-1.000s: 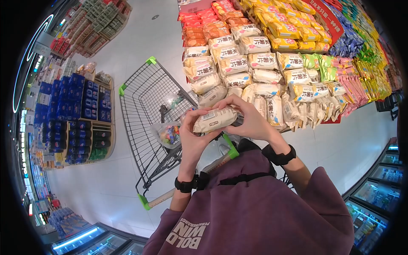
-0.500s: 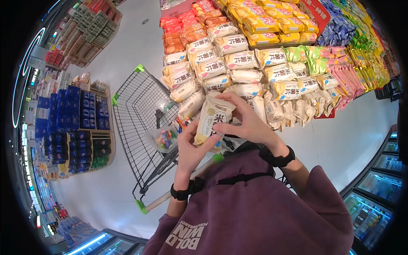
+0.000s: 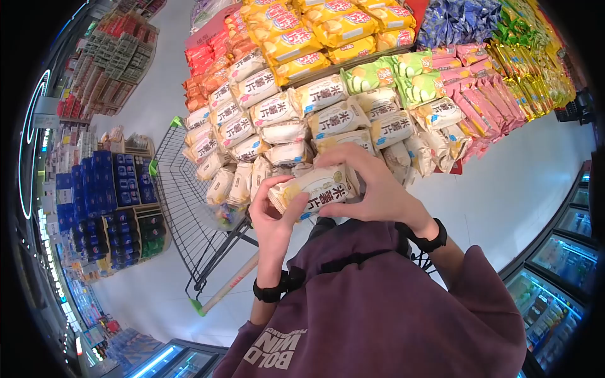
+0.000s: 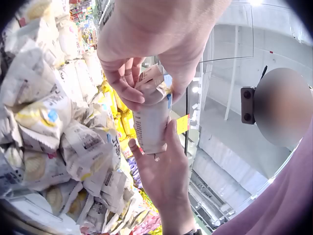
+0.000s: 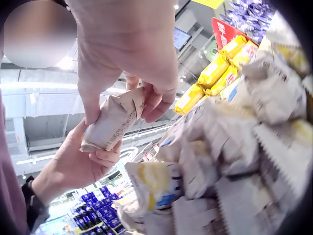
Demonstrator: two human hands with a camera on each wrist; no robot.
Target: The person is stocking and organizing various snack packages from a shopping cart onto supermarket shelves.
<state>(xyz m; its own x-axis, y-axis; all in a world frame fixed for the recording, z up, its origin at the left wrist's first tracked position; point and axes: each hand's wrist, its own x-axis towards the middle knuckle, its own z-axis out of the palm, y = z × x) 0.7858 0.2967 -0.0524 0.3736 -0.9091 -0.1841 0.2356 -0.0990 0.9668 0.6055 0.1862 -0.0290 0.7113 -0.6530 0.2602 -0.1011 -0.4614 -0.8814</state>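
Between the two hands, one white packet [image 3: 315,189] is positioned with its printed face toward the head view. Left hand [image 3: 272,220]: thumb and fingers curled round one end. Right hand [image 3: 384,189]: thumb and fingers gripping the opposite end. Beyond both hands: piled white packets [image 3: 272,109], then yellow packets [image 3: 340,26]. To the left of the left hand: shopping cart [image 3: 183,208], wire-sided, with green corners.
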